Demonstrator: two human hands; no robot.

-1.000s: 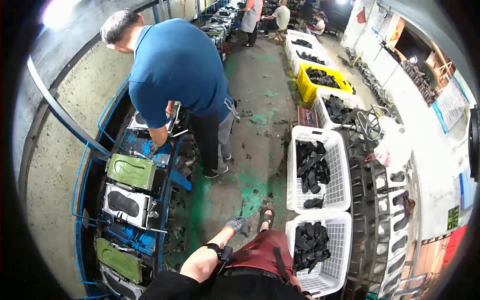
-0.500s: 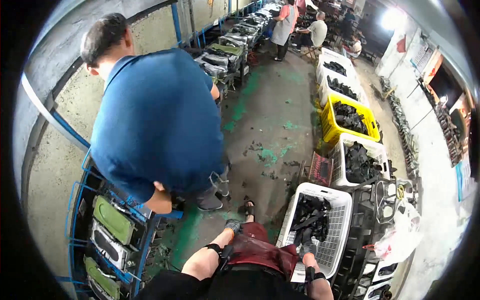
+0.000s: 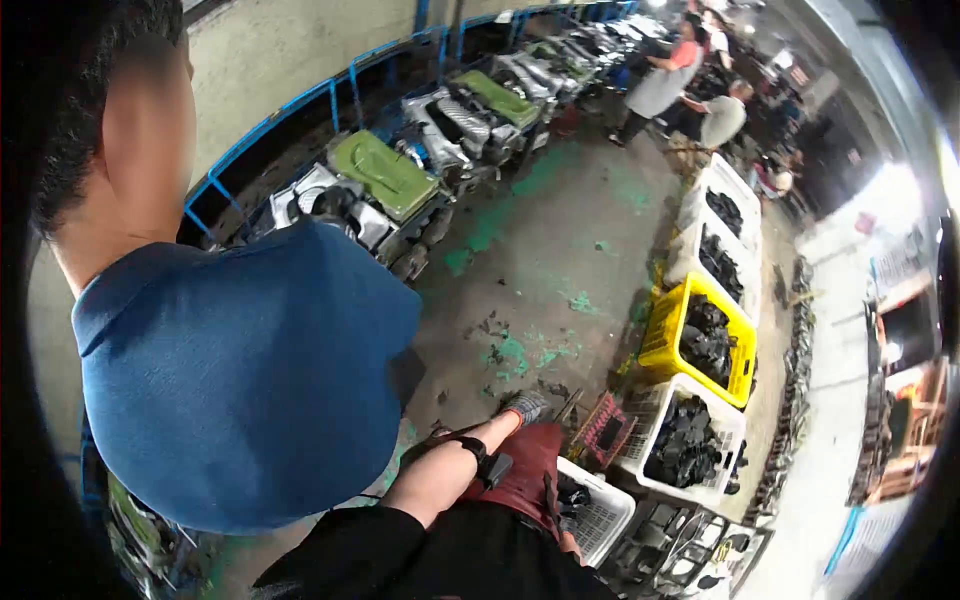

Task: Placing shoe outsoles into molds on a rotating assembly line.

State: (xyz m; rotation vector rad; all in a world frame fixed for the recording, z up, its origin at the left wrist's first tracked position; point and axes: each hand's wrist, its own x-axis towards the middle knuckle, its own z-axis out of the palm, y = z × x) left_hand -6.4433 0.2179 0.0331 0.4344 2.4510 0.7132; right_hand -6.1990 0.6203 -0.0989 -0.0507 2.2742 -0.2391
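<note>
My left hand (image 3: 530, 405) is in a grey glove, just below the middle, toward five o'clock, by my red apron (image 3: 537, 455). It is blurry, so I can't tell how far open it is, but I see nothing in it. Half a second ago my right hand was over the near tub (image 3: 605, 525); now it is out of sight, so I can't tell if it is open or has hold of anything. The near tub is farther out at five o'clock, partly hidden by my apron, with black bits (image 3: 573, 493) inside. The person (image 3: 245, 390) in blue now looks much closer and fills eight o'clock. The red box (image 3: 606, 428) is between four and five, and the yellow tub (image 3: 665, 332) is at three. I think this means my left hand isn't busy with the black bits; my right one might be.
</note>
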